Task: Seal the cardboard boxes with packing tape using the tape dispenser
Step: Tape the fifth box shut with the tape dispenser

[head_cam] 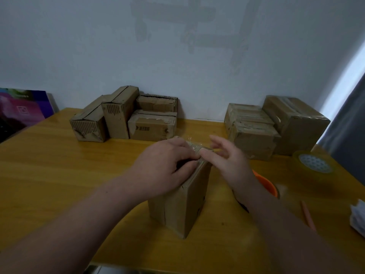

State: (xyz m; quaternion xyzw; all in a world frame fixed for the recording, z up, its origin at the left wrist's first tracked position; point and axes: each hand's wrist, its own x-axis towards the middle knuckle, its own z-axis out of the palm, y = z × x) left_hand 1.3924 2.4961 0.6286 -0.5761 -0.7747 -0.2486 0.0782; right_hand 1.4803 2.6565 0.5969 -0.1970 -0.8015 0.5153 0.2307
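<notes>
A tall cardboard box (183, 206) stands upright on the wooden table (59, 175) in front of me. My left hand (164, 167) lies over its top, fingers curled round the top edge. My right hand (227, 157) hovers at the top's right side with fingers spread and its thumb touching a strip of clear tape (194, 147) on the box top. An orange tape dispenser (266, 184) lies on the table behind my right wrist, mostly hidden. A roll of clear tape (314, 163) lies flat at the right.
Several cardboard boxes (122, 115) stand at the back left against the wall, and more boxes (276, 125) at the back right. A pink pencil (308, 216) and crumpled white paper (358, 218) lie near the right edge. A purple board (21, 111) leans at the far left.
</notes>
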